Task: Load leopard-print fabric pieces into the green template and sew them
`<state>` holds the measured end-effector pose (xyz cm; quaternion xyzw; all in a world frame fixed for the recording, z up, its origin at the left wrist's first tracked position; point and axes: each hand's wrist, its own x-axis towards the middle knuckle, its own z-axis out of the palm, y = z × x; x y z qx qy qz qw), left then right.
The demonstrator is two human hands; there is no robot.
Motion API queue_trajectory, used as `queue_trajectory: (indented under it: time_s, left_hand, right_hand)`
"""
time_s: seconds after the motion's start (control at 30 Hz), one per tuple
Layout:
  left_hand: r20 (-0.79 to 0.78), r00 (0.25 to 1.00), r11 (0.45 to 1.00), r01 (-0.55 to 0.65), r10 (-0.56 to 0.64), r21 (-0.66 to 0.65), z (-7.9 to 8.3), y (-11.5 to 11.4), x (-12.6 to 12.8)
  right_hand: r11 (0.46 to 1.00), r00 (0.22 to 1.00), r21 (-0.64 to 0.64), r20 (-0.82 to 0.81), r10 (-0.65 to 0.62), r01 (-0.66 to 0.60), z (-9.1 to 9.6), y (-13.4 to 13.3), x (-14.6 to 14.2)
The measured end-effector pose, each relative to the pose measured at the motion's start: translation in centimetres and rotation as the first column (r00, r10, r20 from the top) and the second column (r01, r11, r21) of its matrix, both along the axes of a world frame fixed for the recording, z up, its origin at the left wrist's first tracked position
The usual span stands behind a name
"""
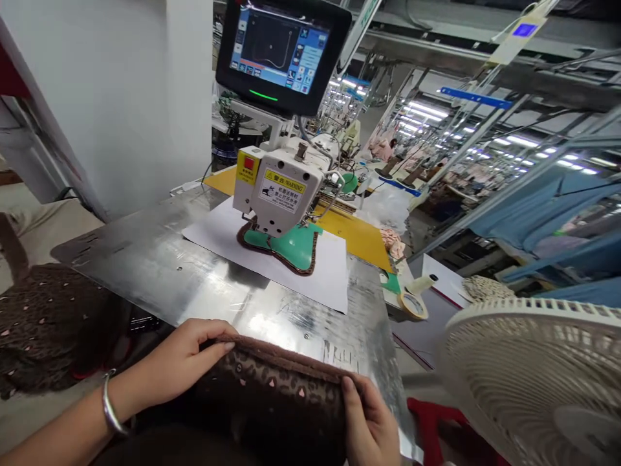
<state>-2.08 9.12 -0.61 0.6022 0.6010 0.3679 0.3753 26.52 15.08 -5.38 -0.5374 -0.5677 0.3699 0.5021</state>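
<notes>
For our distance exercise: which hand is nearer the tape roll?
Right: the right hand lies below-left of the tape roll; the left hand, far left. Both grip fabric.

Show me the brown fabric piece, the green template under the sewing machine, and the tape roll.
brown fabric piece (276, 388), head view, on its spotted middle.
green template (297, 247), head view, on its bare green face.
tape roll (421, 313), head view, on its near rim.

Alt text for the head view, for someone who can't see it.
A left hand and right hand hold brown spotted fabric at the near edge of a metal table. Behind, a sewing machine stands over a green template; a fan sits right.
</notes>
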Motion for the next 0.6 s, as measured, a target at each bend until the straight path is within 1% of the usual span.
queue_trajectory:
  time_s: [0.13, 0.3, 0.4, 0.47, 0.53, 0.6]
  left_hand:
    - [0.017, 1.000, 1.000, 0.019, -0.019, -0.023, -0.1, 0.3, -0.3]
    - [0.016, 1.000, 0.999, 0.025, -0.024, -0.035, 0.0, 0.6, -0.1]
    - [0.089, 0.996, 0.997, 0.030, -0.023, -0.075, 0.1, 0.5, 0.0]
    - [0.164, 0.986, 0.994, 0.037, -0.020, -0.099, 0.1, 0.5, 0.1]
    - [0.230, 0.973, 0.993, 0.041, -0.014, -0.113, 0.1, 0.4, 0.3]
    - [0.263, 0.965, 0.991, 0.049, -0.014, -0.124, 0.0, 0.5, 0.4]
  right_hand:
    - [0.998, 0.998, -0.048, -0.027, 0.048, -0.050, 0.7, 0.2, -0.1]
    - [0.998, 0.998, -0.055, -0.053, 0.034, -0.037, 0.6, 0.5, 0.1]
    - [0.995, 0.996, -0.081, -0.075, 0.052, -0.058, 0.6, 0.7, 0.5]
    - [0.984, 0.986, -0.115, -0.114, 0.124, -0.137, 0.5, 0.9, 0.8]
    - [0.951, 0.954, -0.155, -0.184, 0.238, -0.267, 0.3, 1.0, 1.1]
    - [0.922, 0.926, -0.177, -0.221, 0.305, -0.346, 0.1, 1.1, 1.3]
